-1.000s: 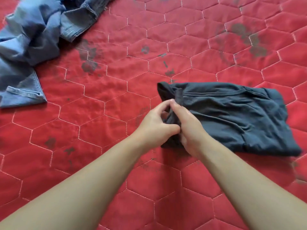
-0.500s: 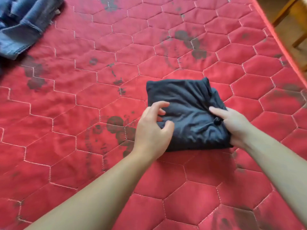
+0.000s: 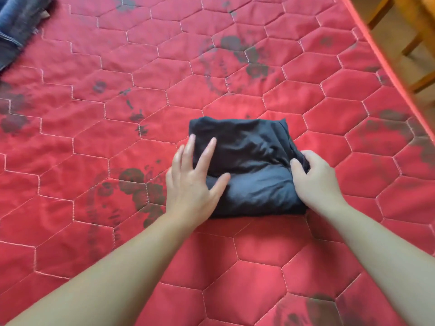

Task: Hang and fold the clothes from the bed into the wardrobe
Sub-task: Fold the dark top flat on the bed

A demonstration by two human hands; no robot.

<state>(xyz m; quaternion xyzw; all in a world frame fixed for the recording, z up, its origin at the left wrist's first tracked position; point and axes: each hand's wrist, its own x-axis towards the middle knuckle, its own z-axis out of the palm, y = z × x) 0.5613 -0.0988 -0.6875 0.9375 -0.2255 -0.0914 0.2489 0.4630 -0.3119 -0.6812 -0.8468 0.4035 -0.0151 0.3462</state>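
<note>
Your left hand (image 3: 190,184) now lies flat on the dark garment (image 3: 247,170), fingers spread and straight, pressing its left side down; half a second ago those fingers were curled as if about to pinch. Your right hand (image 3: 315,182) has closed further round the garment's right edge, thumb on top and fingers bunched into the cloth, where before it only reached in with fingers out. A second ago the garment was a long spread strip; it is now a compact, thick bundle, so the folding of this piece looks nearly done and what remains is probably a last smoothing before it goes to the wardrobe.

The bundle sits on the red quilted bed (image 3: 94,231), roughly mid-way across what shows and well in from the right edge of the bed. The jeans (image 3: 16,24) lie at the far left corner of the view, cut off by the frame, so you cannot tell how much is there. Your right fingertips are buried in the cloth. The wardrobe is out of sight; beyond the bed's right edge only blurred wooden furniture legs (image 3: 414,29) show
</note>
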